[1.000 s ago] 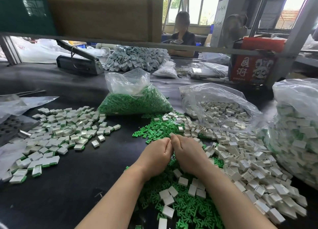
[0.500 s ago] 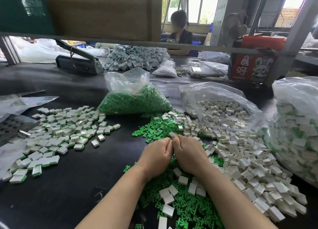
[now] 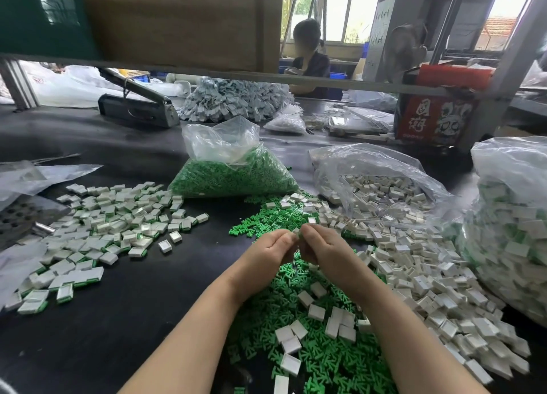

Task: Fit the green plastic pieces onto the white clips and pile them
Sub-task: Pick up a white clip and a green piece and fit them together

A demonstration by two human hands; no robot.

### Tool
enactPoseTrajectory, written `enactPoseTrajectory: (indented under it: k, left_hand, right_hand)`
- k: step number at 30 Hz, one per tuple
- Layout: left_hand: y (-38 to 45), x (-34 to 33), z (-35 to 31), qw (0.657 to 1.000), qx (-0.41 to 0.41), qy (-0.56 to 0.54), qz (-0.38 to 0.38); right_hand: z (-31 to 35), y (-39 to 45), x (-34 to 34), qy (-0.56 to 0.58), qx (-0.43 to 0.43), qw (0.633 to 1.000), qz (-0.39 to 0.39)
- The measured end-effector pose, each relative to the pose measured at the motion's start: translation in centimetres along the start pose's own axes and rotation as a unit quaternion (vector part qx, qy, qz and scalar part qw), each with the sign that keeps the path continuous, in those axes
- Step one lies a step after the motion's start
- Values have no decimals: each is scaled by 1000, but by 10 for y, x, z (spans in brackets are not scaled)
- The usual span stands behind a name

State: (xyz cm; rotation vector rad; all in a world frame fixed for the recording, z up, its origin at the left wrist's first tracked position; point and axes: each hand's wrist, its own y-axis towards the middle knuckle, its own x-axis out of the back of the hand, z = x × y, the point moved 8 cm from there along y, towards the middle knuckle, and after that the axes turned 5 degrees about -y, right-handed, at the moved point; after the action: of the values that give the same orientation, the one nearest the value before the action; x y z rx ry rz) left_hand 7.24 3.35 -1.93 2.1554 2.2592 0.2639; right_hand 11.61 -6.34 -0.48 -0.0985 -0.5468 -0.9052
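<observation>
The left hand (image 3: 270, 250) and right hand (image 3: 322, 250) meet fingertip to fingertip, both pinching a small white plastic clip (image 3: 296, 231) between them above the loose green plastic pieces (image 3: 299, 302), the pile of finished green-and-white clips (image 3: 118, 224) lying well to the left, nearer the left hand.

Lit by daylight through barred windows (image 3: 334, 11) behind a grey metal shelf frame (image 3: 296, 81) and a black worktable (image 3: 88, 319)

Over the black counter (image 3: 124, 328), the left hand (image 3: 266, 253) and right hand (image 3: 324, 250) met fingertip to fingertip, pinching a small white plastic clip (image 3: 297, 231) above loose green plastic pieces (image 3: 299, 328), with assembled white-and-green clips (image 3: 112, 224) piled to the left.
</observation>
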Motion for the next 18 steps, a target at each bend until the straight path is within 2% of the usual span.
enactPoseTrajectory:
  k: [5,8,12,14,18]
  left_hand:
    - [0,-4,-1,998,4,-69,13]
    - [0,-3,-1,996,0,-83,17]
    - [-1,-2,0,999,-6,-27,25]
    - [0,-2,1,999,1,-11,30]
    - [-1,-2,-3,999,-1,-15,47]
  right_hand:
    - [1,-1,1,63,0,998,2]
    - [3,-1,1,34,12,999,-9]
    - [5,-1,0,-58,25,998,-19]
    - [4,-2,-1,-69,20,997,-15]
    - [1,-2,-2,46,2,999,9]
